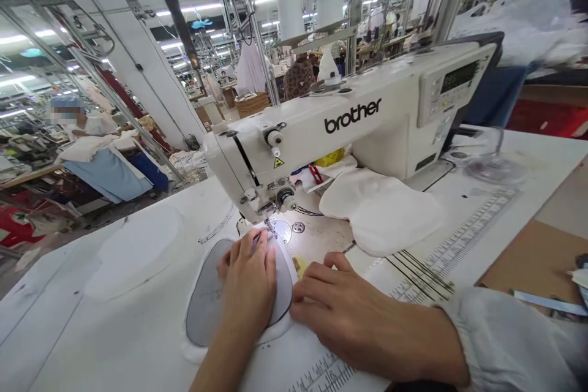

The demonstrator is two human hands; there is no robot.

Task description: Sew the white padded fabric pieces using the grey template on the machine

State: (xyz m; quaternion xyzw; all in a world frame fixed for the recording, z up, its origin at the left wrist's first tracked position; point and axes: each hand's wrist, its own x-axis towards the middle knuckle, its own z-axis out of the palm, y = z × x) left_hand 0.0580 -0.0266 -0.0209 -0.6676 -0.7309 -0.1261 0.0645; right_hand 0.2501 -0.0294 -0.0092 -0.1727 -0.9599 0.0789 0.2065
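Observation:
A grey, see-through sewing template [204,300] with a dark rim lies on a white fabric piece [195,352], whose border shows around it. Its upper edge reaches the presser foot [271,229] of a white Brother sewing machine [303,135]. My left hand [250,278] lies flat over the template, fingers stretched toward the needle area. At the template's right edge, my right hand [340,306] has its fingers curled and closed on the border of the white fabric piece. The fingertips there are partly hidden.
Another white fabric piece [381,208] lies under the machine arm, near red-handled snips [316,174]. White cut pieces [133,251] rest at the left of the table [55,324]. Printed rulers [473,229] run along the right. Thread cones [290,12] stand behind; a co-worker [87,122] sits far left.

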